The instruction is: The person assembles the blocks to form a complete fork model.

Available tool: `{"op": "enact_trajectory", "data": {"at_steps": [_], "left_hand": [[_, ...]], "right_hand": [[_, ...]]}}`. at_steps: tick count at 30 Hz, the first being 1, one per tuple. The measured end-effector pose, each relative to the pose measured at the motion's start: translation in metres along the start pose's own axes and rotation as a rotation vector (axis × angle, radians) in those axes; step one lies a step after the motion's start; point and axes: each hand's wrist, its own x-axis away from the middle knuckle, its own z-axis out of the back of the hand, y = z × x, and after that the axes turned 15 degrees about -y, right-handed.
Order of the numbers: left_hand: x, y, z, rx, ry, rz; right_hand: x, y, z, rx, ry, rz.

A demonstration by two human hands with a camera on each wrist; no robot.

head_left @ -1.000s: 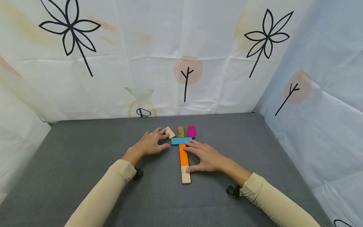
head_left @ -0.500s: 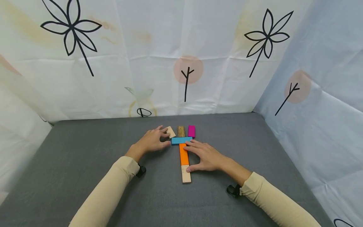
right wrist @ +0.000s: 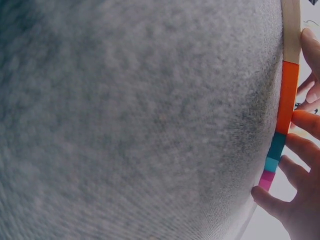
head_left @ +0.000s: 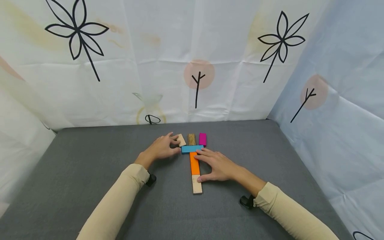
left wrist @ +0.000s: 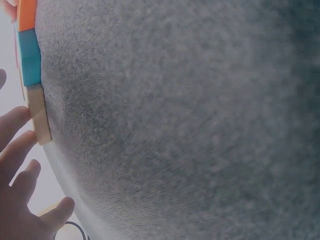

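Flat wooden blocks form a figure on the grey surface. A blue block (head_left: 192,149) lies crosswise, with an orange block (head_left: 194,164) and a pale wooden block (head_left: 196,188) in line below it. Behind it are a brown grained block (head_left: 192,139), a magenta block (head_left: 202,139) and a tilted pale block (head_left: 181,140). My left hand (head_left: 160,147) touches the tilted block with extended fingertips, seen also on that pale block (left wrist: 39,112) in the left wrist view. Fingers spread, my right hand (head_left: 220,166) rests its fingertips along the blue, orange and lower pale blocks.
The grey cloth-covered table (head_left: 90,186) extends around the blocks. White printed fabric (head_left: 168,60) stands along its back, and more fabric (head_left: 345,133) closes the right side. A black wrist device (head_left: 247,202) sits at the right cuff.
My left hand has shifted slightly right, and the tilted pale block has slid a little right with it toward the blue block. My right hand stays in place.
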Motion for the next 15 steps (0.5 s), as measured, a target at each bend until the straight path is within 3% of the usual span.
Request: {"op": "enact_trajectory", "data": {"at_steps": [15], "left_hand": [[-0.0009, -0.0028, -0.0008, 0.071, 0.045, -0.037]], "right_hand": [[-0.0003, -0.0004, 0.0006, 0.003, -0.006, -0.004]]}}
